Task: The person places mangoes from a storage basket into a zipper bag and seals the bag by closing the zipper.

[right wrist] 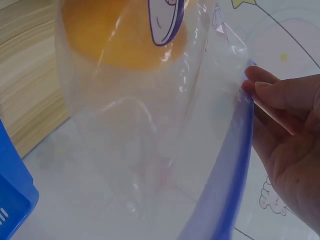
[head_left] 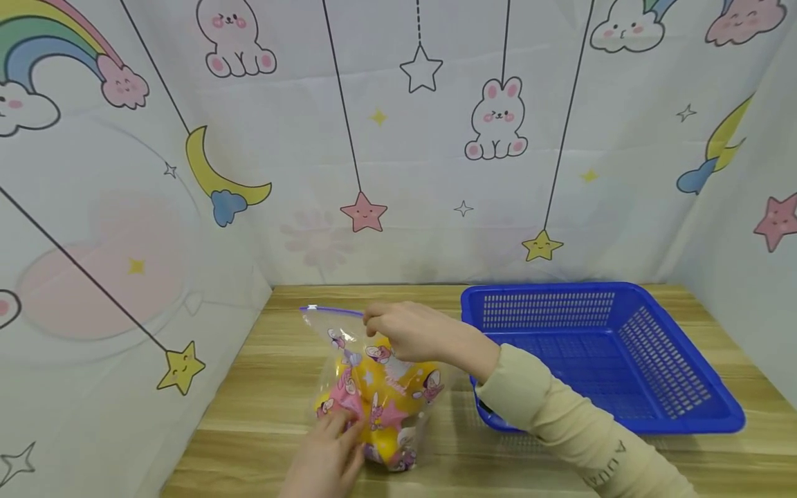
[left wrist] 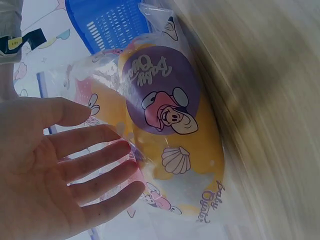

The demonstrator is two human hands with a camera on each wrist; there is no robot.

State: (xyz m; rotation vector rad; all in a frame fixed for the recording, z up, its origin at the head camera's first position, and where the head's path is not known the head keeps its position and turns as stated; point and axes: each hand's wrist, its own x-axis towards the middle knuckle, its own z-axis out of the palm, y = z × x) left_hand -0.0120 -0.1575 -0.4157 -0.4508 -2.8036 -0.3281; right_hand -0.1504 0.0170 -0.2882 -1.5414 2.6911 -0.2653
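Note:
A clear zip bag [head_left: 389,391] printed with cartoon figures stands upright on the wooden table, with yellow and pink contents showing through. Its purple zip strip [right wrist: 239,145] runs along the top, and a white slider [head_left: 313,306] sits at the left end. My right hand [head_left: 411,332] pinches the bag's top edge between thumb and fingers. Low on the bag's left side is my left hand [head_left: 326,453], its fingers [left wrist: 100,157] extended against or very close to the plastic; contact is hard to tell. What exactly lies inside the bag is unclear.
To the right stands a blue plastic basket [head_left: 560,360] with slotted walls, partly behind my right forearm. A small dark item [head_left: 486,408] shows at its near left corner. Wood-grain tabletop [head_left: 243,429] extends left of the bag. Cartoon-printed cloth [head_left: 423,152] encloses the back and sides.

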